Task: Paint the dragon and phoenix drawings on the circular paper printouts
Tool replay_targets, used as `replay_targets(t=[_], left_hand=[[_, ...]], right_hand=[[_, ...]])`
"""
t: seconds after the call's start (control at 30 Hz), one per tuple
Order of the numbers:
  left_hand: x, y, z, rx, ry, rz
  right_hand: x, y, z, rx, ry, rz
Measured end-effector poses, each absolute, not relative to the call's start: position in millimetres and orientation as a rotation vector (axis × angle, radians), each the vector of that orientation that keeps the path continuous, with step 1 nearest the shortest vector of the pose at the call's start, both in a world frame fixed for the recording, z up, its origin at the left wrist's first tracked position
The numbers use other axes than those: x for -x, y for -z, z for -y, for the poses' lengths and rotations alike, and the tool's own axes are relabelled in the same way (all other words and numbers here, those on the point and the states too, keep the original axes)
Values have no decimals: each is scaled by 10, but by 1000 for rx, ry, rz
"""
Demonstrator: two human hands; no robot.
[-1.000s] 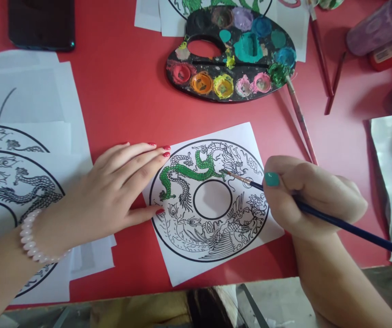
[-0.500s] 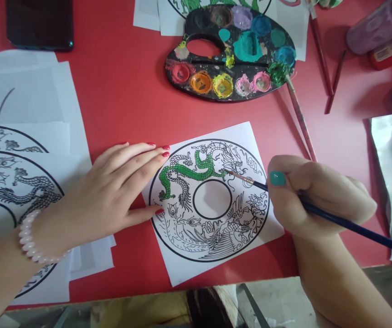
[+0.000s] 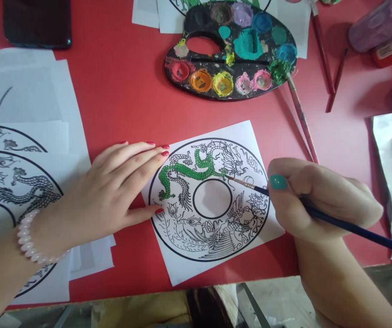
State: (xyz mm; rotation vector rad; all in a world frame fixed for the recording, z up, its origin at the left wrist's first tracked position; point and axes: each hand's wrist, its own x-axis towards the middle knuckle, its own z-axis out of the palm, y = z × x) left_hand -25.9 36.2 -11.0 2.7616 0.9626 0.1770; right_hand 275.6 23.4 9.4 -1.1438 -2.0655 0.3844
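Note:
A white sheet (image 3: 240, 134) printed with a round dragon-and-phoenix drawing lies on the red table (image 3: 124, 91). The dragon's body (image 3: 185, 171) is painted green. My left hand (image 3: 114, 191) rests flat, fingers stretched out, its fingertips and thumb on the sheet's left edge. My right hand (image 3: 315, 200) is closed around a thin dark-blue paintbrush (image 3: 346, 225). The brush tip touches the drawing at the right end of the green area, near the dragon's head.
A black palette (image 3: 230, 50) with several paint wells sits behind the sheet, a brush (image 3: 300, 116) leaning from its right end. More printed sheets (image 3: 21, 159) lie at the left, a dark phone (image 3: 37, 23) at the back left, other brushes and containers at the back right.
The brush tip has slid a little to the right along the dragon, and my right hand has shifted slightly right with it. My left hand has stayed still.

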Motion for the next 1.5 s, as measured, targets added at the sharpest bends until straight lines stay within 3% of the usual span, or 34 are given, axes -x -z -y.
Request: replay_targets(t=[0.13, 0.33, 0.67, 0.9, 1.5], left_hand=[[264, 120, -362, -2772, -199, -956], [256, 120, -361, -2765, -209, -953], [241, 129, -356, -2798, -272, -959], [234, 129, -355, -2778, -256, -955], [237, 122, -358, -2717, -264, -978]], right_hand=[[-2751, -81, -225, 1201, -274, 1999], [-2743, -104, -243, 1143, -418, 2071], [-2771, -49, -197, 1285, -129, 2026], [-2741, -100, -228, 1140, -418, 2072], [-2673, -96, -260, 994, -601, 2044]])
